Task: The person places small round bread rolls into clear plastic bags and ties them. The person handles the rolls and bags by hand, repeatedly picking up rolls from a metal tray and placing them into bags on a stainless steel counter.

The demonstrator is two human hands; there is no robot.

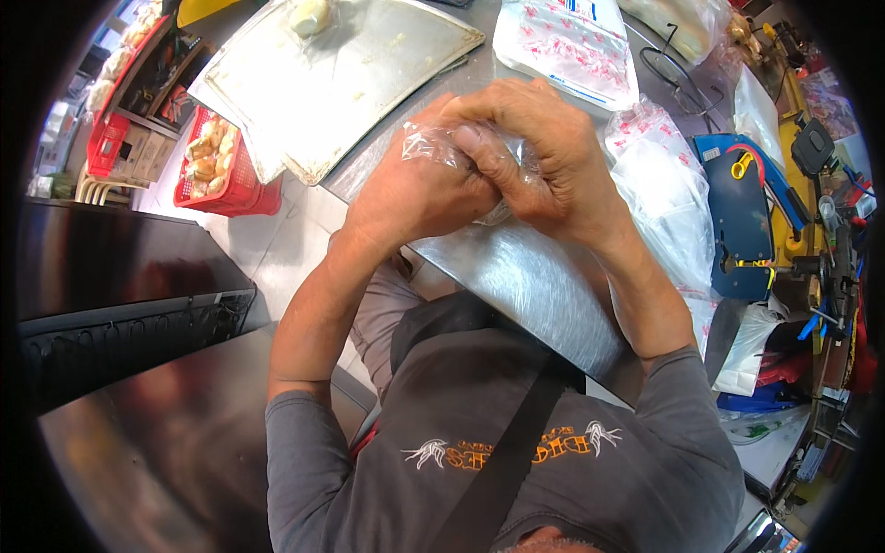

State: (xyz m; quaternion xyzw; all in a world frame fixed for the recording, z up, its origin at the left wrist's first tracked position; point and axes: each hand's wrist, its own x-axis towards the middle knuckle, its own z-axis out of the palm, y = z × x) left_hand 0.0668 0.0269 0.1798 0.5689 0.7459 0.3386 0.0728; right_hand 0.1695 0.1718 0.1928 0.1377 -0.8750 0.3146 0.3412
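Your left hand and right hand are gripping clear plastic film, bunching between them, metal trays lying beyond your left.

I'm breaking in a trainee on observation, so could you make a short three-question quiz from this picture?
1. What see-through material are the left hand and right hand handling together?
2. True or false: the red basket stands to the right of the hands.
3. What lies on the pale flat tray?
A) a pair of scissors
B) a pale round item
C) a red cup

Key:
1. Clear plastic.
2. False; the red basket stands to the left.
3. B, the pale round item.
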